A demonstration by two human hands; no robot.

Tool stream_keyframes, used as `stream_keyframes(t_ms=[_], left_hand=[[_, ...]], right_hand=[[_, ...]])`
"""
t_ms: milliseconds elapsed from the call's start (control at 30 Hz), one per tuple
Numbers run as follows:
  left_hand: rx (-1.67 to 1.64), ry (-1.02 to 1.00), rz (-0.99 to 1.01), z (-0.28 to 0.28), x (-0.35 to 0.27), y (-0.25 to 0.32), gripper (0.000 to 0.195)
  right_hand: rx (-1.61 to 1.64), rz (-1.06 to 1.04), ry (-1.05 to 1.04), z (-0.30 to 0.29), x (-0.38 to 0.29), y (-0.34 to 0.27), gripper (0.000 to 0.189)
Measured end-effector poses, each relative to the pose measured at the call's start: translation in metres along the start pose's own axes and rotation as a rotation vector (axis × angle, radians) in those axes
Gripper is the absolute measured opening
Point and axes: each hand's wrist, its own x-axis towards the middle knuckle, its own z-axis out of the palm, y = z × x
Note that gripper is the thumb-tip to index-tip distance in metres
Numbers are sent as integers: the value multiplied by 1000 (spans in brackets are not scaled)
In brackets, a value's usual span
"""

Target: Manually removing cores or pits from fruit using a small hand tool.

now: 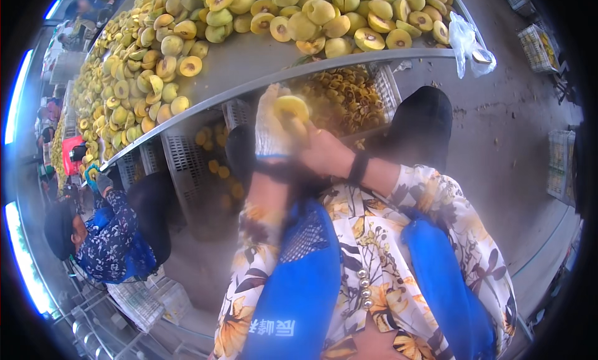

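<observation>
My left hand [272, 126], in a white knitted glove with a blue cuff edge, holds a halved yellow peach [293, 108] just in front of the table's metal edge. My bare right hand [322, 150] is curled close against the lower side of that peach, with a dark band at the wrist. Blur and the fingers hide whether a tool is in it. Beyond both hands, many halved yellow peaches [322, 18] are heaped on the metal table [233, 56]. Below its edge stands a white plastic crate [388, 86] holding brownish peach scraps [348, 98].
A person [112, 234] in a dark floral top sits at the left along the same table. Under it are more crates [184, 163] and some yellow fruit [219, 168]. A clear plastic bag [462, 44] hangs at the table's right corner. Crates [537, 49] stand on the right-hand floor.
</observation>
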Motion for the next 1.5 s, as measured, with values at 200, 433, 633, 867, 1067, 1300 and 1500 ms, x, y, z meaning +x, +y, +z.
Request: stream_keyframes(t_ms=[200, 433, 633, 867, 1067, 1300, 1500], left_hand=[[-123, -273, -154, 12, -8, 25, 31], [-185, -162, -153, 16, -17, 31, 30], [-26, -97, -61, 19, -17, 28, 24], [95, -101, -8, 14, -9, 22, 24], [13, -55, -47, 11, -1, 14, 26], [-71, -83, -206, 25, -6, 29, 26], [594, -211, 541, 2, 1, 8, 24]], right_hand=[[488, 192, -297, -6, 1, 16, 14], [558, 179, -365, -5, -5, 11, 15], [-5, -288, 26, 12, 7, 28, 27], [-65, -248, 38, 10, 8, 36, 32], [-127, -129, 53, 4, 0, 16, 31], [-6, -186, 22, 7, 10, 29, 25], [122, 61, -154, -5, 2, 9, 24]])
